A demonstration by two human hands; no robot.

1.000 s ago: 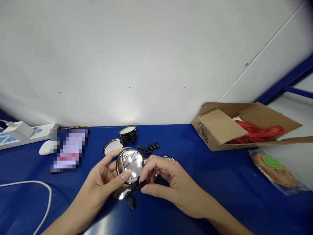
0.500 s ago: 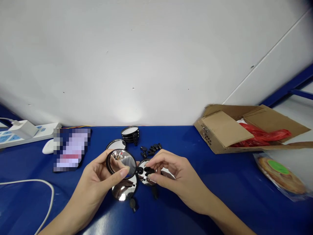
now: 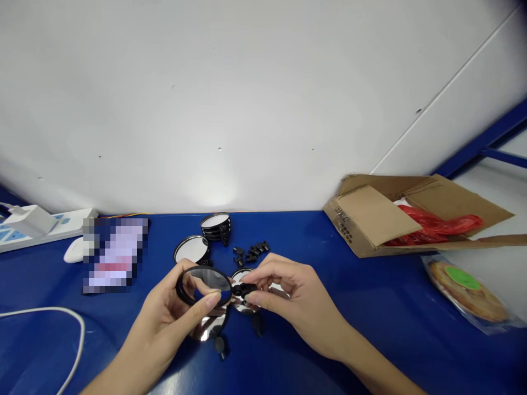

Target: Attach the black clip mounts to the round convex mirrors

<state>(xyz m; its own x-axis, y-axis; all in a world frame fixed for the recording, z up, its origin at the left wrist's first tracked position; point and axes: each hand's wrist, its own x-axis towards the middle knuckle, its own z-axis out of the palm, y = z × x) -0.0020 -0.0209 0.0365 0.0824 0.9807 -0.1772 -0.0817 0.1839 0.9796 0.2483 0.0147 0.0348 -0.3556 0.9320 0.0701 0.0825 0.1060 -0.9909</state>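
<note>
My left hand (image 3: 168, 315) is closed on a round black-rimmed mirror (image 3: 208, 282), thumb on its face, tilted above the table. Between the fingertips of my right hand (image 3: 294, 293) is a small black plastic clip (image 3: 248, 287), brought up against the mirror's right rim; whether the two are joined I cannot tell. Beneath my hands lie another round mirror (image 3: 209, 327), partly covered, and a smaller-looking mirror (image 3: 246, 307) behind the right fingers. A loose black clip (image 3: 220, 346) lies near the front, with a dark piece (image 3: 257, 323) to its right.
Behind my hands are a round mirror (image 3: 191, 249), a stack of mirrors (image 3: 216, 222) and several black clips (image 3: 256, 249). A cardboard box (image 3: 382, 219) and a wrapped round pastry (image 3: 469, 291) sit right. Left are a phone (image 3: 115, 258), power strip (image 3: 74, 219) and white cable (image 3: 80, 334).
The held mirror has tipped flatter, and the black clip in my right fingers has come against its rim. The whole view has shifted slightly.
</note>
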